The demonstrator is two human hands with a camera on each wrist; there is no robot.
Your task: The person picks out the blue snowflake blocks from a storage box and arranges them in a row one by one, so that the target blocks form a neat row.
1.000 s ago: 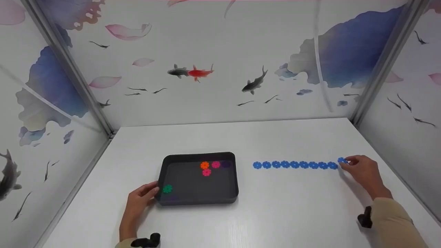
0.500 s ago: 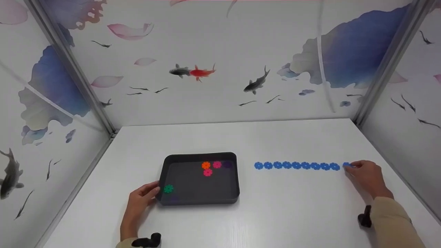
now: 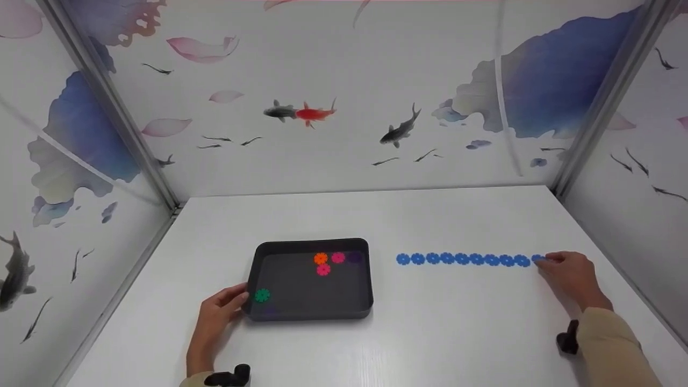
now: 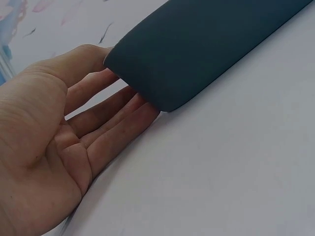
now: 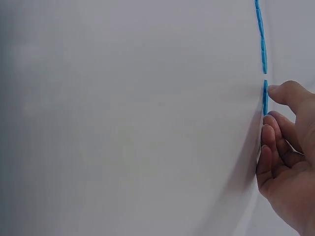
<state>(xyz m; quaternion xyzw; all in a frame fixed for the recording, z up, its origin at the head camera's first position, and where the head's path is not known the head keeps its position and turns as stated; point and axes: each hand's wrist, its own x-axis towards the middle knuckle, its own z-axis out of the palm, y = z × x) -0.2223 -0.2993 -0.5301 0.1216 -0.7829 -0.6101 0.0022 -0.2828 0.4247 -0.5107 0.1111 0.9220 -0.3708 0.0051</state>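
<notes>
My right hand (image 3: 571,274) pinches a blue notched plastic disc (image 5: 265,96) between thumb and fingers at the right end of a row. Several matching blue discs form that row (image 3: 462,259) across the table, edge to edge. In the right wrist view, a narrow gap separates the pinched disc from the end of the row. My left hand (image 3: 217,314) holds the left side of a dark, shallow tray (image 3: 309,316). The left wrist view shows the thumb side at the tray's upper edge and the other fingers (image 4: 123,130) against its lower corner.
Inside the tray lie an orange disc (image 3: 320,258), two pink discs (image 3: 338,258), a green disc (image 3: 262,295) and dark purple pieces (image 3: 355,257). A printed wall (image 3: 344,161) stands behind the white table (image 3: 419,333), with side walls left and right.
My right hand has lowered the blue disc from slightly above the row into line with it, first shifting right, then slightly left toward the end disc. The left hand stays at the tray.
</notes>
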